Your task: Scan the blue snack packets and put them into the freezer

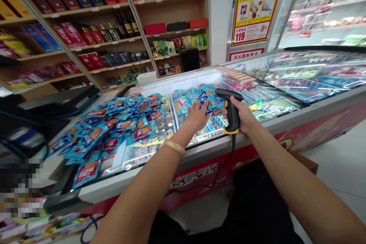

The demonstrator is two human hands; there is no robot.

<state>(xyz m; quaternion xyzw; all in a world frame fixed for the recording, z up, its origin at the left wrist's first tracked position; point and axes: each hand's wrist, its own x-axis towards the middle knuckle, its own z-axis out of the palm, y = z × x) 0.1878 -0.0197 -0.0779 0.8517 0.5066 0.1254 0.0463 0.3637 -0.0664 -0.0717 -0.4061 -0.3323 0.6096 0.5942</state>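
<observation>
Two risks: a snagged cord (pixel 213 186) could tug the barcode scanner (pixel 233 116), clasped in the right grip (pixel 246 117) at one o'clock; loosely heaped snack packets (pixel 210 97) could slide beneath the open left grip (pixel 197 116), at twelve.

Head-worn view, facing forward and down, at arm's length
</observation>
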